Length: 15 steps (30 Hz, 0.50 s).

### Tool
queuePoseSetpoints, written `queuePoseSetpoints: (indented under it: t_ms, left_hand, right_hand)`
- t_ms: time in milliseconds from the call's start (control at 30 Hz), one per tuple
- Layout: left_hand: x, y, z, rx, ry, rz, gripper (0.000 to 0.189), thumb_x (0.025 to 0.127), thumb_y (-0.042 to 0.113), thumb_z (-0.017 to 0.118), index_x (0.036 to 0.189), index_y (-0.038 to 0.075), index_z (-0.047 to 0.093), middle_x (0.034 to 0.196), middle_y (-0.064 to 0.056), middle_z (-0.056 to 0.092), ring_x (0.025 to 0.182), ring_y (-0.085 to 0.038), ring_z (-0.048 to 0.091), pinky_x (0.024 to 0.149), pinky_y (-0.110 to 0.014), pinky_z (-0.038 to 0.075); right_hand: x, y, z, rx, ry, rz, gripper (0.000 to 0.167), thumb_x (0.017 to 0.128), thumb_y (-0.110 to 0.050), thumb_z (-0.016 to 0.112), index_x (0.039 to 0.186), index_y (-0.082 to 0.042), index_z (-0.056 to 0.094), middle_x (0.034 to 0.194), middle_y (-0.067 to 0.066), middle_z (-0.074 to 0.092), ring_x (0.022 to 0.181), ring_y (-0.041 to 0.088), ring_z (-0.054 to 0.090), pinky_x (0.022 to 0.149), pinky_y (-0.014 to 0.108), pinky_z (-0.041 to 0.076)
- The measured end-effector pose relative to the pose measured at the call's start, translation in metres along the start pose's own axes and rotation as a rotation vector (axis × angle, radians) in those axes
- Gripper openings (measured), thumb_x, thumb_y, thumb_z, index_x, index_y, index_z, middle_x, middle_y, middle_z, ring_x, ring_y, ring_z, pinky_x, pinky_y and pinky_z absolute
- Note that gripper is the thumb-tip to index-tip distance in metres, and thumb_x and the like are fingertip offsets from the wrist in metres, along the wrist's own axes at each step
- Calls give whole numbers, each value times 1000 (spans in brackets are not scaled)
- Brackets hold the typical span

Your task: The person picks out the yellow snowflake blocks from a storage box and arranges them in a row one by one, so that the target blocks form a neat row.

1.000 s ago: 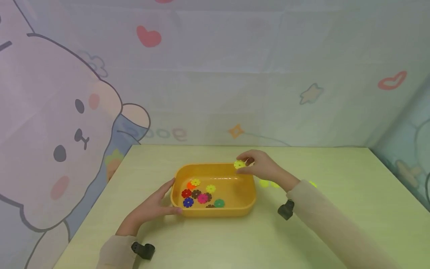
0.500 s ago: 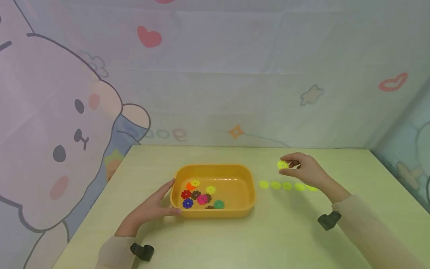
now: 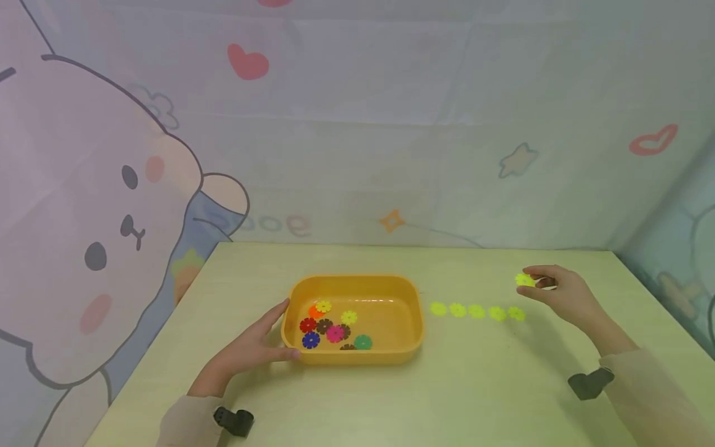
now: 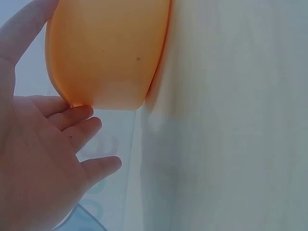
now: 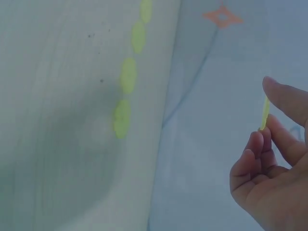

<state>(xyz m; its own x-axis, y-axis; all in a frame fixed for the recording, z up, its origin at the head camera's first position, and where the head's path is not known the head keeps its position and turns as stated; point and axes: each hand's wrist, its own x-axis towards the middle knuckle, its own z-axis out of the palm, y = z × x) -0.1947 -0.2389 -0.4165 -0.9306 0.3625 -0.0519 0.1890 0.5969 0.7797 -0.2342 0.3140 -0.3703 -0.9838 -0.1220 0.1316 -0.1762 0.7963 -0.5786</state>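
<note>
My left hand (image 3: 248, 347) holds the left end of a yellow plastic basin (image 3: 385, 357), thumb at the near corner and fingers at the far one. The left wrist view shows that hand (image 4: 43, 154) against the basin's outer wall (image 4: 110, 57). Pinched between thumb and index finger of my right hand (image 3: 566, 298) is a yellow snowflake building disc (image 3: 524, 280), raised over the table. In the right wrist view the disc (image 5: 264, 114) appears edge-on. Below and left of it, several yellow discs (image 3: 476, 311) lie in a row on the table.
Inside the basin are loose snowflake discs: a blue one (image 3: 311, 339), a red one (image 3: 308, 325), a pink one (image 3: 335, 334), a green one (image 3: 363, 342) and others. The pale table (image 3: 447, 397) ends at a printed cloth backdrop (image 3: 357, 155).
My right hand has carried the yellow disc from above the basin's right rim rightward, past the row's right end. My left hand stays at the basin.
</note>
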Motion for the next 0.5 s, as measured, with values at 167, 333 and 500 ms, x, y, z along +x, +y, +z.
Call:
queuePoseSetpoints:
  t_ms: [167, 333, 500]
  left_hand:
    - [0, 0, 0, 4, 0, -1, 106, 77, 37, 81, 155, 9, 15, 159, -21, 14, 144, -46, 10, 110, -68, 16]
    - [0, 0, -1, 4, 0, -11, 107, 76, 38, 81, 155, 10, 15, 159, -20, 14, 144, -46, 10, 110, -68, 16]
    - [-1, 1, -1, -6, -5, -16, 107, 77, 37, 81, 155, 10, 14, 159, -20, 14, 144, -45, 10, 110, -68, 15]
  right_hand:
    - [-4, 23, 0, 21, -3, 68, 64, 91, -41, 65, 134, 6, 51, 125, 25, 56, 100, 23, 53, 76, 33, 48]
    - [-7, 40, 3, 27, -5, 101, 65, 92, -41, 63, 134, 8, 49, 125, 30, 53, 99, 28, 54, 75, 35, 50]
    - [-6, 54, 10, 32, -19, 122, 65, 93, -39, 64, 132, 10, 49, 127, 34, 50, 106, 41, 54, 80, 48, 51]
